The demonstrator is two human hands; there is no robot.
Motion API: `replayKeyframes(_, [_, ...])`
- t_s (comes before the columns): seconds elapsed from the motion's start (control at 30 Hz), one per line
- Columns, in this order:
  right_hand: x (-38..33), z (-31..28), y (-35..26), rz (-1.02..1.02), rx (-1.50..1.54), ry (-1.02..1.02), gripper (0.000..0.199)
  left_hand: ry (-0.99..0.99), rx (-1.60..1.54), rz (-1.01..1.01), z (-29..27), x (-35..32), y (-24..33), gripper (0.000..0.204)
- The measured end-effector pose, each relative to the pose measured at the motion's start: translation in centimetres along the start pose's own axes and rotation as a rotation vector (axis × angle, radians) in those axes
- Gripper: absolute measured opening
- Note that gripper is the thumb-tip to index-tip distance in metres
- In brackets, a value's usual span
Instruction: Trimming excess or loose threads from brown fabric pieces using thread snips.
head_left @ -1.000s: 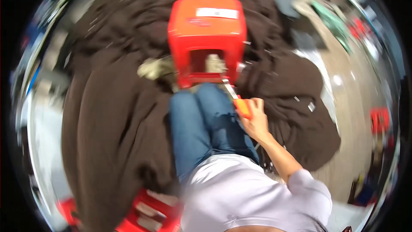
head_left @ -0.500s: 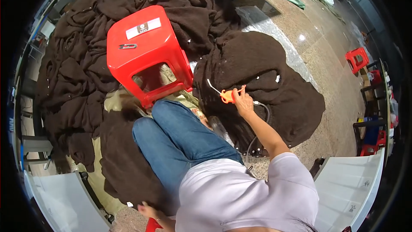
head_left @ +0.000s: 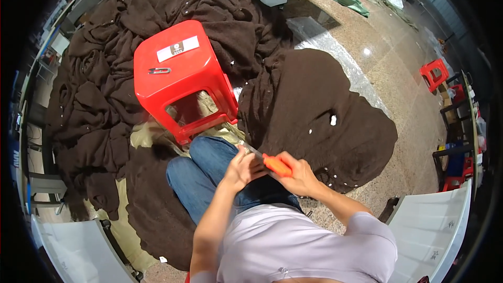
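My right hand (head_left: pixel 296 177) is closed round the handle of an orange air blow gun (head_left: pixel 277 166), held over my lap. Its thin nozzle points to the upper left. Close against that nozzle is my left hand (head_left: pixel 242 170), its fingers curled and its thumb raised; what it grips, if anything, is not clear. Both hands are above the knees of my blue jeans (head_left: pixel 183 186). Just beyond the knees stands a red plastic stool (head_left: pixel 181 81), with small metal thread snips (head_left: pixel 159 71) lying on its seat.
Heaped dark brown knitted fabric (head_left: pixel 89 110) spreads to the left and far side. Another brown fabric pile (head_left: pixel 325 110) lies at the right on clear plastic sheeting (head_left: pixel 335 47). White panels (head_left: pixel 427 230) flank me on both sides. Red stools (head_left: pixel 434 74) stand farther right.
My right hand has brought the air blow gun from over the right fabric pile back to my lap. My left hand has risen from the lower left edge to meet it.
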State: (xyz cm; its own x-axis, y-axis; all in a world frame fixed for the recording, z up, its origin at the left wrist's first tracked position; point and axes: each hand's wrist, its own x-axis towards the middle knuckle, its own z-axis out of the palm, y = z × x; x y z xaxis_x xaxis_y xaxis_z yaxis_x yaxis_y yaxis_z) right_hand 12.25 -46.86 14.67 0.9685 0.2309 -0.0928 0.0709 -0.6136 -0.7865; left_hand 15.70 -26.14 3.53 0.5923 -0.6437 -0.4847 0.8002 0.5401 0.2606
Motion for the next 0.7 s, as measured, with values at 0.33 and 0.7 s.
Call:
replayKeyframes(0.33, [-2.4, -0.1, -6.4, -0.224, 0.088, -0.618, 0.027, 0.307, 0.393, 1.073, 6.4, 1.6, 13.5, 0.048])
replayKeyframes(0.7, [-1.7, 11.4, -11.2, -0.626, 0.015, -0.918, 0.053, 0.655, -0.194, 1.176, -8.1, -28.9, 8.7, 0.055])
